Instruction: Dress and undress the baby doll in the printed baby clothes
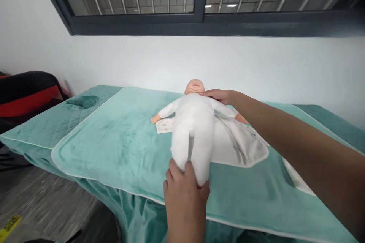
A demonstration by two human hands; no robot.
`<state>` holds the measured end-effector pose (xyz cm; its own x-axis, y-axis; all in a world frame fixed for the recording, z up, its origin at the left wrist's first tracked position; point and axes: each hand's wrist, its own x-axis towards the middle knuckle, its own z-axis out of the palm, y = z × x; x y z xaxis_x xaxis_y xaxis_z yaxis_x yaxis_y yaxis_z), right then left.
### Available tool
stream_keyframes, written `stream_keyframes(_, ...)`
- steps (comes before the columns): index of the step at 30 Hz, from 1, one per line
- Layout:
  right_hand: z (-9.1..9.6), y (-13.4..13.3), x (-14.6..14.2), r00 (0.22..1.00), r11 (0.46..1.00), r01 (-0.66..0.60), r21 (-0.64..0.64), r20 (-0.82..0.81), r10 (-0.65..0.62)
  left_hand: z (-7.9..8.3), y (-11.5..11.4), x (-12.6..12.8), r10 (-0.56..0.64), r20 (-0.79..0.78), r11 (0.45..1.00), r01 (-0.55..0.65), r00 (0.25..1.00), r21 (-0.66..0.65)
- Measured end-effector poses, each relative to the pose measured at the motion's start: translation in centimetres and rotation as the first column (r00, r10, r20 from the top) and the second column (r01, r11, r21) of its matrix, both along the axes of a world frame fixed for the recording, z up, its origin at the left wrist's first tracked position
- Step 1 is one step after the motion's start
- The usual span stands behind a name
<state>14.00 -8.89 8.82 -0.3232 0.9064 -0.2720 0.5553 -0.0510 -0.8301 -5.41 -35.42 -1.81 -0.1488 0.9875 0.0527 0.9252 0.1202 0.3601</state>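
A baby doll (192, 121) in a white suit lies on its back on a teal blanket (114, 140), head toward the wall. My left hand (185, 188) is closed around the doll's feet at the near end. My right hand (219, 95) reaches across and rests at the doll's neck and shoulder, fingers curled against it. A white cloth (242, 144) lies spread under and to the right of the doll. A small patterned white piece (164, 125) pokes out under the doll's arm on the left.
The blanket covers a padded table (42, 129) with a teal quilted sheet and a face hole (84, 101) at the left. A black and red object (25, 95) stands at far left. A white wall and dark-framed window are behind. Grey floor lies below left.
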Motion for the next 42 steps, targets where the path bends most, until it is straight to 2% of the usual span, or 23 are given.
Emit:
stream_keyframes(3, -0.3, -3.8, 4.6, 0.990, 0.976, -0.023, -0.215, -0.139, -0.007, -1.0, -2.4, 3.8, -0.047, 0.050, 0.998, 0.049, 0.998, -0.033)
stream_keyframes(5, -0.8, -5.3, 7.1, 0.984, 0.979, -0.037, -0.203, -0.177, 0.000, -1.5, -3.3, 5.7, -0.094, 0.071, 0.994, 0.098, 0.993, -0.056)
stream_keyframes(9, -2.9, -6.5, 9.8, 0.993, 0.997, -0.006, -0.080, -0.118, -0.003, -2.7, -4.0, 8.3, -0.104, 0.041, 0.993, 0.106, 0.994, -0.059)
stream_keyframes(12, -4.6, -6.6, 10.0, 1.000, 0.999, 0.018, 0.035, -0.024, -0.018, -3.7, -4.1, 9.4, -0.083, 0.005, 0.995, 0.083, 0.997, -0.050)
stream_keyframes(15, -5.4, -6.2, 9.7, 0.990, 0.977, -0.020, 0.213, 0.139, -0.010, -4.3, -4.6, 9.6, -0.074, -0.003, 0.996, 0.074, 0.997, -0.043)
stream_keyframes(17, -5.1, -5.8, 9.6, 0.936, 0.943, -0.038, 0.332, 0.343, -0.084, -4.3, -5.0, 9.0, -0.088, 0.008, 0.996, 0.088, 0.996, -0.024)
stream_keyframes(20, -4.2, -4.9, 8.5, 0.790, 0.870, -0.065, 0.490, 0.558, -0.255, -3.7, -4.5, 6.6, -0.170, 0.056, 0.985, 0.169, 0.984, 0.031)
stream_keyframes(23, -4.2, -4.1, 5.2, 0.746, 0.741, -0.215, 0.637, 0.596, -0.296, -3.1, -0.9, 3.6, -0.281, 0.176, 0.952, 0.251, 0.943, 0.175)
stream_keyframes(24, -4.6, -3.9, 3.6, 0.747, 0.697, -0.293, 0.654, 0.612, -0.261, -3.0, 1.0, 2.8, -0.318, 0.200, 0.933, 0.269, 0.927, 0.240)
stream_keyframes(26, -5.7, -3.3, 0.3, 0.742, 0.660, -0.452, 0.600, 0.663, -0.095, -3.1, 5.6, 1.8, -0.362, 0.137, 0.894, 0.302, 0.922, 0.331)
stream_keyframes(29, -7.8, -1.6, -3.9, 0.685, 0.703, -0.575, 0.419, 0.716, 0.134, -3.8, 12.5, 1.4, -0.331, -0.096, 0.889, 0.344, 0.939, 0.301)
stream_keyframes(31, -8.9, -0.1, -5.2, 0.678, 0.749, -0.570, 0.340, 0.709, 0.194, -4.4, 15.9, 1.5, -0.279, -0.200, 0.914, 0.324, 0.939, 0.244)
stream_keyframes(34, -9.7, 2.0, -5.0, 0.696, 0.792, -0.530, 0.303, 0.689, 0.202, -5.3, 19.0, 1.5, -0.201, -0.242, 0.941, 0.255, 0.949, 0.221)
stream_keyframes(36, -9.6, 2.7, -3.9, 0.749, 0.818, -0.480, 0.317, 0.634, 0.193, -5.5, 20.1, 1.1, -0.170, -0.233, 0.950, 0.222, 0.958, 0.220)
stream_keyframes(38, -9.0, 2.5, -2.6, 0.832, 0.840, -0.414, 0.352, 0.521, 0.192, -5.5, 20.9, 0.4, -0.158, -0.160, 0.955, 0.192, 0.974, 0.225)
stream_keyframes(39, -8.6, 2.2, -2.0, 0.870, 0.850, -0.383, 0.362, 0.451, 0.200, -5.4, 21.2, 0.0, -0.141, -0.073, 0.959, 0.155, 0.987, 0.236)
stream_keyframes(41, -7.7, 1.2, -1.2, 0.915, 0.874, -0.339, 0.347, 0.336, 0.222, -5.3, 21.7, -0.8, -0.070, 0.189, 0.966, 0.020, 0.979, 0.256)
stream_keyframes(42, -7.3, 0.7, -0.9, 0.924, 0.888, -0.329, 0.321, 0.302, 0.233, -5.2, 21.8, -1.2, -0.033, 0.331, 0.966, -0.055, 0.943, 0.253)
